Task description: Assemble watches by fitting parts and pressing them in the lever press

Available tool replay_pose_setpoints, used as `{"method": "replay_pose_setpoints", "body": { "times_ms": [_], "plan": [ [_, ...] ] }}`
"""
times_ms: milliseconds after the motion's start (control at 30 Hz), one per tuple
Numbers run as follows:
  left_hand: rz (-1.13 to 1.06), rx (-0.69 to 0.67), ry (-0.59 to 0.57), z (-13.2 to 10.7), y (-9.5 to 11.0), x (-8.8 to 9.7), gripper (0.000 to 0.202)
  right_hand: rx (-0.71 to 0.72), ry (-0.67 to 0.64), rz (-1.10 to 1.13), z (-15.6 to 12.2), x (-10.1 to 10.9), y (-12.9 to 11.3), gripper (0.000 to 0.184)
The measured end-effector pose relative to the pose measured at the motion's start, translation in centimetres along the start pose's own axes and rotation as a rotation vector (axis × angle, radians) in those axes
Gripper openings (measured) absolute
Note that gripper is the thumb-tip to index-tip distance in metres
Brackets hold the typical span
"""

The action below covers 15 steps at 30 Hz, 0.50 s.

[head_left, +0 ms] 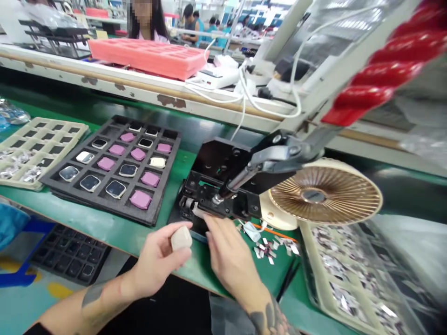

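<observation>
- Left hand [157,260]: grip closed on a small beige piece [181,238], pinched between thumb and fingers (rounded corners, plain face up).
- Right hand [230,256]: just beside the left grip, its fingertips [208,224] laid against the front edge of the black fixture [216,170]; whether this grip pinches anything cannot be told.
- Beige piece: held clear of the green bench [104,223], near the fixture's front edge but apart from it.
- Lever [286,153]: rises from the fixture, beyond the right grip, to a red handle [377,79].
- Black tray [167,186]: beyond the left grip and to its outer side; its pockets hold purple pieces [141,199] and dark glossy ones.
- Round fan [324,195]: lies flat, beyond the right grip on its outer side.
- Small scraps [272,246]: scattered on the bench just beside the right hand.
</observation>
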<state>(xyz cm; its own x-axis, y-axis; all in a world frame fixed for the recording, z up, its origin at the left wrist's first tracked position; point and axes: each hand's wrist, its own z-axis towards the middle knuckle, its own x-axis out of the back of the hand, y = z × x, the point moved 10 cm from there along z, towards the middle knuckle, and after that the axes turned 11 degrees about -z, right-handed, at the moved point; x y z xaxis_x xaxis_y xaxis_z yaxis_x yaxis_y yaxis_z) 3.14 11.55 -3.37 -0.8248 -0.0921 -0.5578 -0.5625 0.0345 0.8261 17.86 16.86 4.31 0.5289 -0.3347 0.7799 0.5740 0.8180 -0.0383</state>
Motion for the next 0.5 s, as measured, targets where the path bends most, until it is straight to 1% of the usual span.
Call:
{"method": "replay_pose_setpoints", "body": {
  "times_ms": [33, 67, 133, 200, 233, 267, 300, 367, 433, 500],
  "plan": [
    [0.085, -0.019, -0.034, -0.5, 0.3, 0.1, 0.058, 0.014, -0.064, -0.048, -0.1, -1.2, -0.2, 0.055],
    [0.189, -0.052, -0.074, -1.0, 0.7, 0.2, 0.055, 0.015, -0.131, -0.095, 0.0, -2.6, -0.2, 0.057],
    [0.44, -0.159, -0.145, -1.7, 1.8, 0.2, 0.048, -0.013, -0.264, -0.175, 0.4, -5.0, 0.2, 0.053],
    [0.668, -0.29, -0.194, -2.1, 3.1, -0.2, 0.045, -0.073, -0.364, -0.213, 1.1, -6.6, 1.0, 0.047],
    [0.748, -0.348, -0.217, -2.3, 3.7, -0.5, 0.045, -0.108, -0.388, -0.202, 1.5, -6.9, 1.3, 0.045],
    [0.81, -0.396, -0.239, -2.5, 4.2, -0.9, 0.046, -0.146, -0.381, -0.173, 1.8, -6.8, 1.5, 0.043],
    [0.859, -0.438, -0.257, -2.7, 4.6, -1.2, 0.049, -0.182, -0.344, -0.132, 2.0, -6.2, 1.6, 0.041],
    [0.946, -0.51, -0.256, -2.8, 5.5, -1.6, 0.058, -0.221, -0.211, -0.028, 1.7, -4.3, 1.4, 0.041],
    [1.038, -0.589, -0.219, -2.7, 6.3, -2.1, 0.06, -0.206, -0.082, 0.055, 0.3, -2.2, 0.6, 0.049],
    [1.183, -0.646, -0.199, -2.2, 6.5, -3.1, 0.05, -0.189, 0.005, 0.085, -1.8, -0.5, 0.3, 0.06]
  ]
}}
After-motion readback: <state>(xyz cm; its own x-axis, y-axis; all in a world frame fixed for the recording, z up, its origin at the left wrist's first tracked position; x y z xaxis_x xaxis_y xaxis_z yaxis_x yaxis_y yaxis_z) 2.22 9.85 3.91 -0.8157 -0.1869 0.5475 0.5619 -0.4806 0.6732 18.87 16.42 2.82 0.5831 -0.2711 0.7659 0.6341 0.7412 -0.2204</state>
